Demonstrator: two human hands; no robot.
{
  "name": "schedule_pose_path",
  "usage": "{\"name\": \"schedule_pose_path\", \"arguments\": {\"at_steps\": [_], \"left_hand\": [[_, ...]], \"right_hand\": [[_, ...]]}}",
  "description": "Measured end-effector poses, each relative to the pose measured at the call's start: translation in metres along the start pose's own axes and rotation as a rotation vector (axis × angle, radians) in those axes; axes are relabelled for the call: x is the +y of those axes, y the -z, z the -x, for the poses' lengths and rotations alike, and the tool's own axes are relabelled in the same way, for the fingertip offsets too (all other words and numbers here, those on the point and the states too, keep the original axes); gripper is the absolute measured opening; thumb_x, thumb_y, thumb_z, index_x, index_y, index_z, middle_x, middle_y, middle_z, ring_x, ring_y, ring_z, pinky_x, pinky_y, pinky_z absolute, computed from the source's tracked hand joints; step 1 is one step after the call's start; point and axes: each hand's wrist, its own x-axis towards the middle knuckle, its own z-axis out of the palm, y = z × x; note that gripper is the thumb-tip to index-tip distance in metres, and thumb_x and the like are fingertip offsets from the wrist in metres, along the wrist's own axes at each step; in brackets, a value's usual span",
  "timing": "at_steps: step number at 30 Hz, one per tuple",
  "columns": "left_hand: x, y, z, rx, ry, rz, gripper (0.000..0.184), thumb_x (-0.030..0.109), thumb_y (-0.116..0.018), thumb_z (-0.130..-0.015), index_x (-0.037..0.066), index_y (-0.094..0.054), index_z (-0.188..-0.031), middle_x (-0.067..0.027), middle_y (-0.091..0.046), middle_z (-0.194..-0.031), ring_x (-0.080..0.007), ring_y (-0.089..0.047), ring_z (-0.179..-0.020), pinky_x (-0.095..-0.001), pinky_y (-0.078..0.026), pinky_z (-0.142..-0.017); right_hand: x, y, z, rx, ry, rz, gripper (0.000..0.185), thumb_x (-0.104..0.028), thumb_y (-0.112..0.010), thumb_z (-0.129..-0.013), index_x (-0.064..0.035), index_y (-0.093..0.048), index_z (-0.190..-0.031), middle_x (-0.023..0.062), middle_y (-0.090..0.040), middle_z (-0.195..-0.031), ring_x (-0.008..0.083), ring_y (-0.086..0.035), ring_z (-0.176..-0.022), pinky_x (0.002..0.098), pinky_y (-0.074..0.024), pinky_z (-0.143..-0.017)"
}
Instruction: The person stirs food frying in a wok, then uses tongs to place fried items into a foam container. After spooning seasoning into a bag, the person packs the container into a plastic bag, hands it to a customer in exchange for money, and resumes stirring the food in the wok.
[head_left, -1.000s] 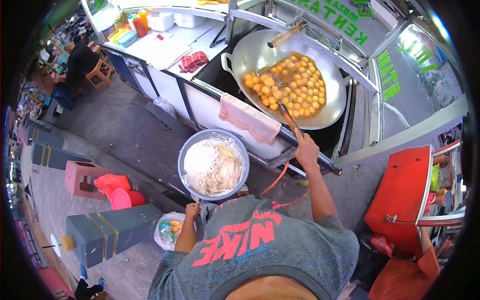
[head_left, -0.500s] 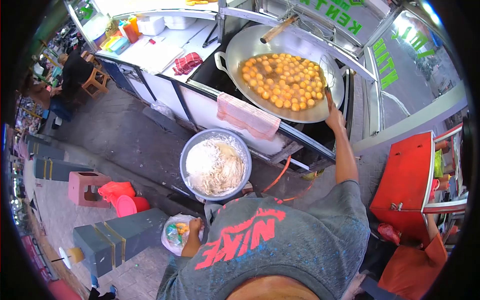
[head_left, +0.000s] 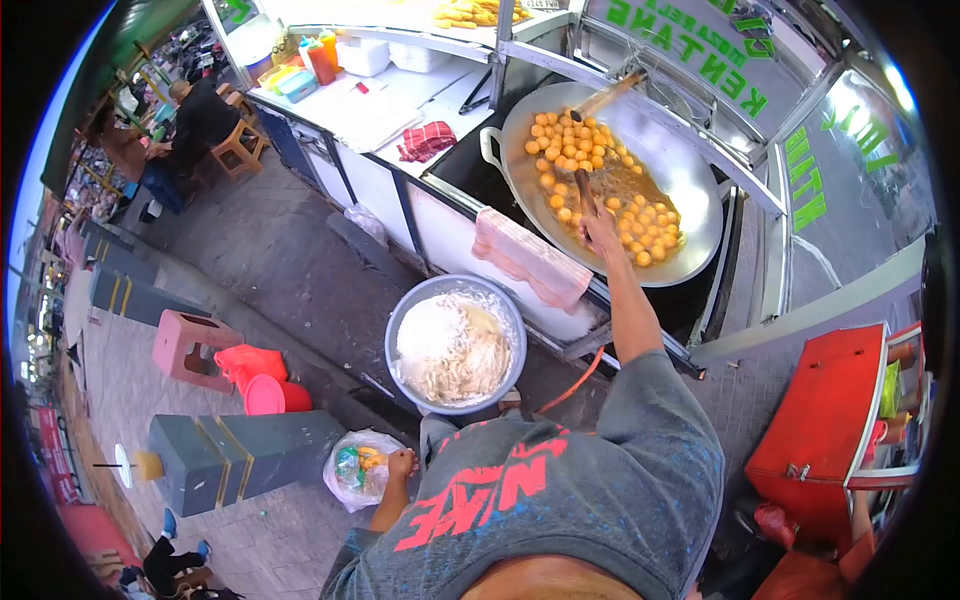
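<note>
My right hand (head_left: 600,230) is closed around the wooden handle (head_left: 585,190) of a wire skimmer, over the near side of a large metal wok (head_left: 695,210). Its wire head is hard to make out among the balls. Round golden fried balls (head_left: 650,228) float in the oil, bunched at the far left and near right, with bare oil between. My left hand (head_left: 402,464) is closed low at my side, against the edge of a clear plastic bag (head_left: 358,495) with orange and green things inside. Whether it grips the bag I cannot tell.
A grey tub (head_left: 392,375) of white flour and dough stands before me. A pink cloth (head_left: 530,260) hangs on the cart's edge. A second wooden handle (head_left: 610,95) crosses the wok's far rim. A red cabinet (head_left: 815,420) is at right; a seated person (head_left: 198,125) is far left.
My right hand has swept the skimmer leftward through the wok from its right side. The balls have parted into two groups, baring oil. My left hand stays beside the bag.
</note>
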Motion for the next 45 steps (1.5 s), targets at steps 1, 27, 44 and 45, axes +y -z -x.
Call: {"name": "schedule_pose_path", "arguments": {"at_steps": [1,27,44,45], "left_hand": [[0.007,0.001,0.002,0.003,-0.007,-0.004,0.022,0.023,-0.054,-0.09,0.004,-0.061,-0.081,-0.0055,-0.061,-0.068,-0.0145,-0.058,-0.051,-0.0268,-0.041,-0.041],[0.072,0.034,-0.083,-0.308,-0.202,-0.377,0.031,0.028,-0.05,-0.092,0.0,-0.062,-0.092,-0.008,-0.062,-0.066,-0.017,-0.061,-0.056,-0.0289,-0.045,-0.044],[0.086,0.027,-0.072,-0.115,-0.135,-0.075,0.023,0.022,-0.056,-0.087,0.001,-0.063,-0.081,-0.0079,-0.062,-0.068,-0.0149,-0.057,-0.049,-0.0256,-0.043,-0.041],[0.102,0.02,-0.076,-0.126,-0.128,-0.079,0.021,0.021,-0.057,-0.087,0.001,-0.062,-0.083,-0.0079,-0.063,-0.07,-0.015,-0.058,-0.051,-0.0261,-0.044,-0.042]], "right_hand": [[-0.004,0.001,0.011,-0.032,0.04,0.042,0.034,0.0,-0.055,-0.073,-0.0054,-0.053,-0.107,0.0023,-0.049,-0.061,0.0095,-0.048,-0.048,0.0259,-0.0393,-0.039],[-0.049,0.168,0.153,0.552,-0.043,1.444,0.056,-0.004,-0.054,-0.075,-0.0161,-0.044,-0.128,0.024,-0.058,-0.11,0.0415,-0.06,-0.097,0.0488,-0.0487,-0.079],[-0.009,-0.026,-0.02,0.161,0.052,0.238,0.05,-0.007,-0.056,-0.075,-0.0014,-0.046,-0.124,0.0139,-0.058,-0.071,0.0183,-0.055,-0.05,0.0333,-0.0425,-0.041],[-0.021,-0.028,-0.003,0.155,0.057,0.324,0.053,-0.009,-0.056,-0.076,-0.0019,-0.045,-0.128,0.0151,-0.059,-0.072,0.0196,-0.057,-0.053,0.0345,-0.0449,-0.044]]}}
